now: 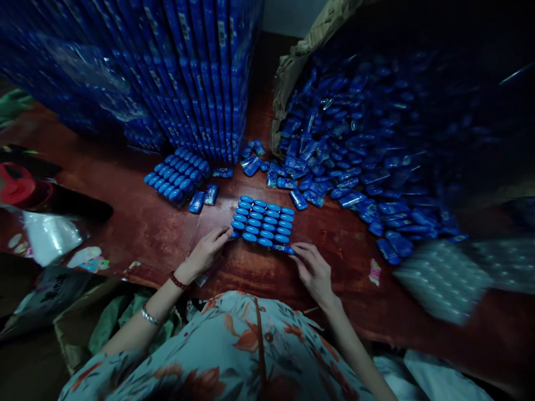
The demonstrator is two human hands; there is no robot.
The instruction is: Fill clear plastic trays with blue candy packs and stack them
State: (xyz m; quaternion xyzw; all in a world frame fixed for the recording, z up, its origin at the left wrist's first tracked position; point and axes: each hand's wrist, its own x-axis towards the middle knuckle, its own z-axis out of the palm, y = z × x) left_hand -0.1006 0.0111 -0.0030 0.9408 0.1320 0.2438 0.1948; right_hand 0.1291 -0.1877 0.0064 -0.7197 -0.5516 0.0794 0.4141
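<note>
In front of me on the reddish-brown table (234, 278) lies a block of small blue oval-ended packs (263, 220), set in close rows. My left hand (209, 250) is at the block's near left corner, its fingers pinched on a blue pack there. At the near right corner my right hand (313, 270) has its fingertips closed on the end of a blue pack (284, 249) that lies along the front edge. A second block of blue packs (178, 175) sits to the left, with a few loose packs (203, 197) beside it.
Tall stacks of wrapped blue packs (200, 83) rise at the back left. From a torn carton (278, 122) at the right, many loose blue packs (346, 150) spill out. Clear moulded trays (443, 278) lie at the right, a dark bottle with a red lid (25, 186) at the left.
</note>
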